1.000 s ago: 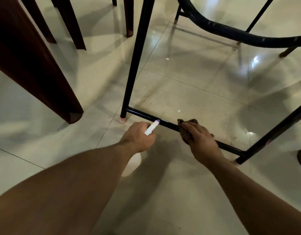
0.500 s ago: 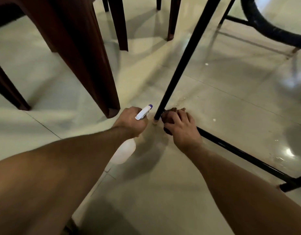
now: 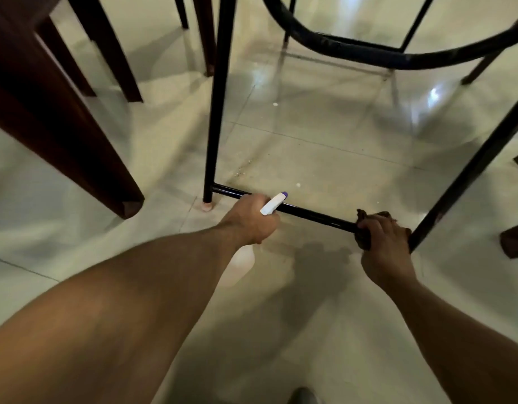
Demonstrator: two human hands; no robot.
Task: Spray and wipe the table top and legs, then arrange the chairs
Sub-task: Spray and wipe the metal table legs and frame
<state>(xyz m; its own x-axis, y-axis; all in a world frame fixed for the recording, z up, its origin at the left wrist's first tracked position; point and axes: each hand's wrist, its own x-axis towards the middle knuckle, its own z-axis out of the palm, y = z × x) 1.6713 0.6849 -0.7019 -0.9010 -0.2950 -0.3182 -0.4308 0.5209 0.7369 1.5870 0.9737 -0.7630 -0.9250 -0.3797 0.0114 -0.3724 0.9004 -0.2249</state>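
I am low down by the table's black metal frame. A thin crossbar (image 3: 310, 213) runs just above the floor between the left leg (image 3: 215, 112) and the right leg (image 3: 467, 176). My right hand (image 3: 383, 240) presses a dark brown cloth (image 3: 364, 234) around the crossbar at its right end, close to the right leg. My left hand (image 3: 252, 220) holds a white spray bottle (image 3: 273, 204) with a purple nozzle tip, near the crossbar's left part; the bottle's body hangs below my wrist.
Dark wooden chair legs (image 3: 77, 147) stand at the left and back left. Another chair foot (image 3: 514, 243) sits at the right edge. The table's curved black ring (image 3: 368, 52) arches overhead. Crumbs lie on the glossy tiled floor (image 3: 324, 147).
My right hand slid the cloth along the crossbar from the left leg's foot to the right end. The left hand with the bottle stayed near the left part of the bar.
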